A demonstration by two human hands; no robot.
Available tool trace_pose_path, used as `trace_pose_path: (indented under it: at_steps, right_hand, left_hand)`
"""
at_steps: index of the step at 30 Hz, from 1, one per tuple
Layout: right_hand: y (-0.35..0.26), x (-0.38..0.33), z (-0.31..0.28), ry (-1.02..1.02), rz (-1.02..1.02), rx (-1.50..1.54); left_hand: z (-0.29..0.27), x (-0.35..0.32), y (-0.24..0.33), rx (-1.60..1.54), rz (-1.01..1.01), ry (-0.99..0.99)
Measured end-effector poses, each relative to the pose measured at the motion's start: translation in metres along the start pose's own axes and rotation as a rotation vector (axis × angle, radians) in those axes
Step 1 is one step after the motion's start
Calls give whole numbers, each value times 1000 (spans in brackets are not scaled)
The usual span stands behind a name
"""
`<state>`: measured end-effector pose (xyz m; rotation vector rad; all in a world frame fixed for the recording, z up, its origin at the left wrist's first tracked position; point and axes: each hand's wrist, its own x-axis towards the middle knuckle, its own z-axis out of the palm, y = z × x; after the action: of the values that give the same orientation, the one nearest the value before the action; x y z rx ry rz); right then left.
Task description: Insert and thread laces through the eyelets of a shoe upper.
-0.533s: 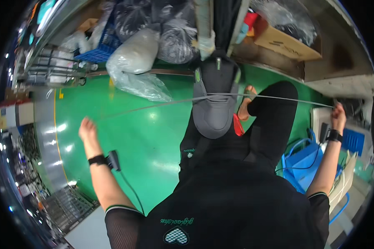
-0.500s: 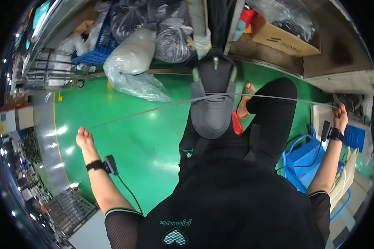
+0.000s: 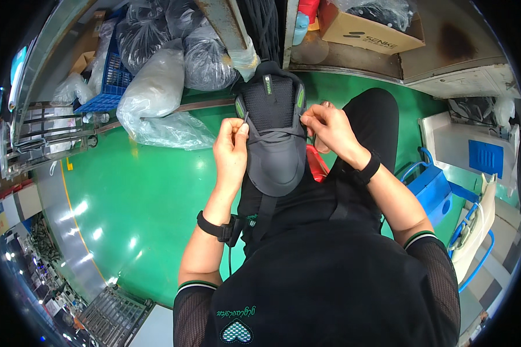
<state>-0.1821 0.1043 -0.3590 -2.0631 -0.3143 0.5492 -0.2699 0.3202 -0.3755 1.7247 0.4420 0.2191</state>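
Both hands, earlier stretched far out to either side with the lace drawn long, are now close in at the shoe; the whole view has also shifted. Contents, left to right:

Grey metal wire-frame cart (image 3: 46,136), at the far left.

Blue plastic lattice crate (image 3: 113,78), upper left, beside bulging bags.

Clear plastic bag (image 3: 150,95), stuffed above, its loose end spread over the glossy green floor (image 3: 150,196).

Left hand (image 3: 230,147), black strap (image 3: 212,230) at its wrist; thumb and forefinger pinched together on a lace at the shoe's left edge.

Dark grey shoe (image 3: 276,165) with green side accents and black mesh lining, centred before the person, toe pointing back toward the body, above the left leg; what supports it is hidden.

Flat grey lace (image 3: 272,134), crossed over the shoe's front.

Red object (image 3: 316,163), just right of the toe, partly hidden.

Right hand (image 3: 334,130), likewise strapped, at the shoe's right edge; fingertips drawn together, seemingly on the lace's other end, too small to tell for certain.

Brown cardboard box (image 3: 364,34), open, upper right, holding dark plastic-wrapped contents.

Blue box-shaped object (image 3: 431,194), right of the person's leg.
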Motion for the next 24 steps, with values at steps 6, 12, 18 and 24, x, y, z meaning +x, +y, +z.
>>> trace_pose_path:
  at_steps: [6,12,18,24]
  right_hand:
    - [-30,11,-1,39,-375,-732]
    - [-31,31,-23,-242,-831,-1010]
    - [-23,31,-30,-266,-736,-903]
    - [-40,40,-48,-20,-937,-883]
  left_hand:
    - [-15,-11,14,84,-8,63]
    - [-16,-7,21,560,342,142]
    - [-1,8,23,671,359,107]
    - [-27,48,63,992,908,-236]
